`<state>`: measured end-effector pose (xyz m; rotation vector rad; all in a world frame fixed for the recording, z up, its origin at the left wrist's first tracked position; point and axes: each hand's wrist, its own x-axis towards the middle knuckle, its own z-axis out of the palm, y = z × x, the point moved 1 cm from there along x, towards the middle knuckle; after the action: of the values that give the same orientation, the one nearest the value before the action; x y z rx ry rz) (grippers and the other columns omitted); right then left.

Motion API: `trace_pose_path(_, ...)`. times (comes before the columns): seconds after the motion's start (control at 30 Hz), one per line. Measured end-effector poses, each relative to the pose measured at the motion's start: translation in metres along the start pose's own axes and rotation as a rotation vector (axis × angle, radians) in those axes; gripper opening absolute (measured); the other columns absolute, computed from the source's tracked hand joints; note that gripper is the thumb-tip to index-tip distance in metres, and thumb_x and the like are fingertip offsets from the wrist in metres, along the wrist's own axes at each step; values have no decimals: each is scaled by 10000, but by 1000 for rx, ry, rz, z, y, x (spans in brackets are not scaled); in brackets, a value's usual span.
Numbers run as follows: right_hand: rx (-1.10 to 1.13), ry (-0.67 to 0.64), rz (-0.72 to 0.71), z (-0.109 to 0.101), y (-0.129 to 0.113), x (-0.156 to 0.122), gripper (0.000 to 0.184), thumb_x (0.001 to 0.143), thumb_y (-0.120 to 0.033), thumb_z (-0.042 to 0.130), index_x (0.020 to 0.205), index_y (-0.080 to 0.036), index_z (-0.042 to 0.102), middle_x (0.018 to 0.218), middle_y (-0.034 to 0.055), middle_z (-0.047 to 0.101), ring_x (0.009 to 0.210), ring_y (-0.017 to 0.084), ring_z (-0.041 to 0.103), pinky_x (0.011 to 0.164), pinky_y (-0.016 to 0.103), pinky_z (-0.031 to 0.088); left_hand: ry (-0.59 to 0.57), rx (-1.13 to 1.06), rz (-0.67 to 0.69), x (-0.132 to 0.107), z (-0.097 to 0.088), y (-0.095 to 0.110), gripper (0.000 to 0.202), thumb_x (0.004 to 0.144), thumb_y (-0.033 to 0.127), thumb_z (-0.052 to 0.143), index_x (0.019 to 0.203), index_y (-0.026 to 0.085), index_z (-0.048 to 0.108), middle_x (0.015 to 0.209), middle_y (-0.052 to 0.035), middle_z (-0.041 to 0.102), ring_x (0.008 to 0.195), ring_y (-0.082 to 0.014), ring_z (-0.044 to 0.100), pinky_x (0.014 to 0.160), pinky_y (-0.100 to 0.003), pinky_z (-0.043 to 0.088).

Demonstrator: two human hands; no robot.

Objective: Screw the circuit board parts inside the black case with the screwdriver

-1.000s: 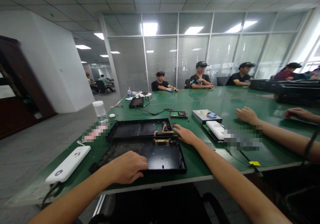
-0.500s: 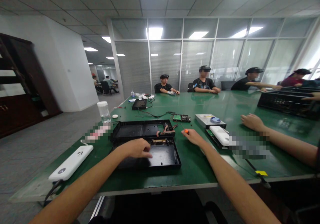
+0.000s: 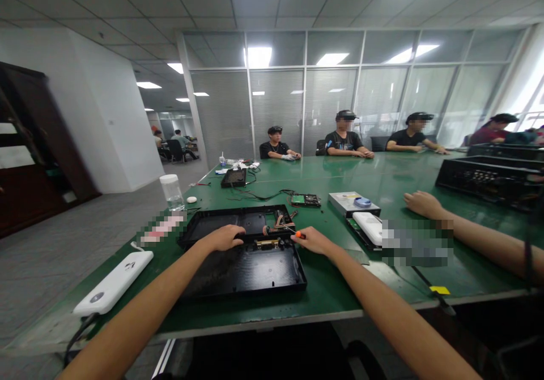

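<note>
While right hand point(image 3: 313, 240) grips orange-handled screwdriver point(image 3: 300, 235), left hand point(image 3: 224, 237) lies half-curled at black case point(image 3: 249, 272); its hold unclear

White power bank point(image 3: 115, 282) at left, white-lidded jar point(image 3: 172, 194) beyond

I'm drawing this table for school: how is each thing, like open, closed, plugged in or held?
Black case: open, both halves insides up.
Orange screwdriver: held in the right hand.
Clear jar: upright, white lid on.
Left power bank: flat, cable attached.
Ribbon cables: bent, at the far half.
Left hand: at the case, grip unclear.
Ceiling lights: lit.
</note>
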<state>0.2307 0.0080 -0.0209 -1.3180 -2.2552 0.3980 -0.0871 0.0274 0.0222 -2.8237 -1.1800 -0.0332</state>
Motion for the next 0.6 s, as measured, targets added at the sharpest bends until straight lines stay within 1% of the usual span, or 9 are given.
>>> trace_pose_path(0.07, 20, -27, -14, 4, -6, 1, 474, 775, -525, 385, 581, -134, 569, 496, -21, 460, 478, 86, 388, 483, 201, 270, 0, 54, -1, 0, -7, 14, 329, 775, 247, 523, 1088, 157, 477, 1046, -97, 543, 959, -201, 510, 830, -292, 391)
trace_pose_path(0.13, 23, -40, -28, 7, -9, 2, 474, 772, -526, 390, 577, -135, 572, 498, -21, 462, 477, 85, 386, 482, 201, 269, 75, 111, 49, 4, -14, 34, 417, 747, 236, 555, 1140, 157, 437, 1080, -111, 507, 977, -213, 490, 838, -304, 383)
trace_pose_path(0.17, 22, -42, -31, 7, -10, 2, 476, 772, -527, 390, 576, -134, 574, 500, -20, 467, 476, 85, 386, 480, 201, 268, 123, 130, 104, 7, -17, 45, 440, 743, 242, 562, 1154, 169, 425, 1100, -110, 488, 987, -215, 477, 845, -309, 378)
trace_pose_path(0.23, 12, -32, -24, 7, -9, 2, 482, 771, -530, 389, 577, -132, 578, 504, -19, 476, 474, 85, 386, 477, 203, 265, 170, 158, 239, 16, -17, 66, 420, 741, 253, 567, 1138, 201, 442, 1109, -94, 470, 982, -214, 464, 840, -314, 378)
trace_pose_path(0.33, -10, -4, 7, 4, -5, 2, 477, 767, -527, 396, 583, -129, 582, 502, -19, 478, 479, 86, 384, 481, 204, 265, 174, 218, 415, 31, -8, 88, 267, 768, 204, 530, 1034, 229, 526, 1014, -68, 500, 911, -193, 479, 827, -320, 383)
trace_pose_path(0.4, -21, 13, 15, 1, -2, 1, 471, 770, -518, 397, 588, -126, 584, 502, -18, 480, 485, 88, 387, 486, 205, 266, 188, 264, 480, 40, 1, 92, 212, 795, 149, 480, 971, 231, 566, 937, -59, 512, 853, -173, 488, 836, -335, 377)
trace_pose_path(0.47, -28, 23, 11, 0, 1, 2, 465, 773, -511, 396, 594, -126, 586, 508, -17, 483, 490, 90, 391, 487, 206, 264, 224, 293, 503, 46, 9, 92, 221, 805, 121, 456, 954, 229, 579, 908, -59, 510, 817, -162, 487, 843, -354, 372)
trace_pose_path(0.53, -34, 24, 4, 1, 4, 2, 466, 771, -515, 396, 598, -128, 588, 510, -16, 482, 491, 92, 390, 488, 208, 262, 256, 304, 515, 48, 14, 89, 197, 809, 127, 458, 930, 210, 590, 903, -66, 510, 809, -163, 484, 839, -363, 375)
trace_pose_path(0.6, -35, 21, 0, 2, 6, 3, 470, 771, -521, 391, 599, -130, 588, 509, -16, 480, 487, 92, 385, 488, 208, 260, 265, 306, 538, 46, 16, 87, 162, 814, 132, 454, 847, 177, 605, 861, -71, 519, 788, -161, 483, 822, -359, 386)
